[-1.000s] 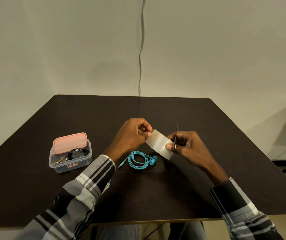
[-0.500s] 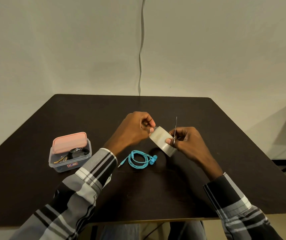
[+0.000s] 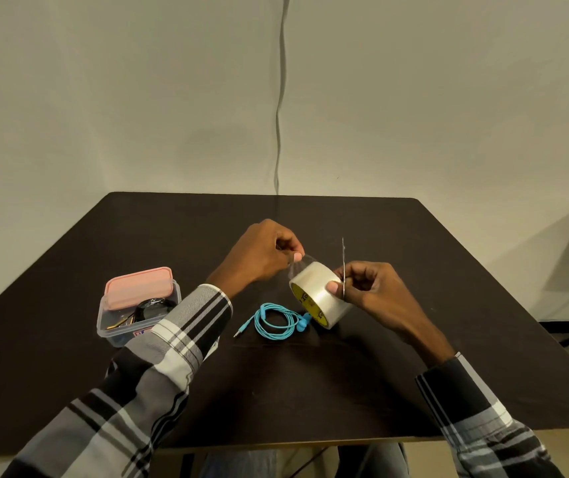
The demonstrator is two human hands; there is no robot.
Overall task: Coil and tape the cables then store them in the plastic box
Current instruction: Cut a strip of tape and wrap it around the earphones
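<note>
— So, how did the tape roll (image 3: 321,294) sit?

— It was held up above the dark desk (image 3: 414,243), tilted. Its core axis ran from the lower left, where the open yellow-printed end faced the camera, up toward the right hand (image 3: 367,288). That hand was closed around the far side of the roll, thumb pressed on the clear outer winding, and a thin blade of the scissors (image 3: 343,267) stood nearly upright out of the same grip, tip pointing up and away.

— And the left hand (image 3: 264,251)?

— Closed in a pinch on the free end of tape (image 3: 297,265), a short clear strip drawn up and to the left off the top of the roll.

— Where was the cable?

— The blue earphone cable (image 3: 274,320) lay coiled on the desk just below the roll, between the two forearms. The coil was a flat oval, longer left to right. Its plug stuck out to the lower left, and the earbuds sat at the right edge, close under the roll.

— What about the box?

— The clear plastic box (image 3: 107,327) stood well to the left, partly behind the plaid left sleeve (image 3: 179,326). Its pink lid (image 3: 138,287) rested askew over the far part, leaving the near part open. Inside I could make out a dark coiled cable (image 3: 153,305) and something thin and gold-coloured, but I couldn't tell what that was.
</note>
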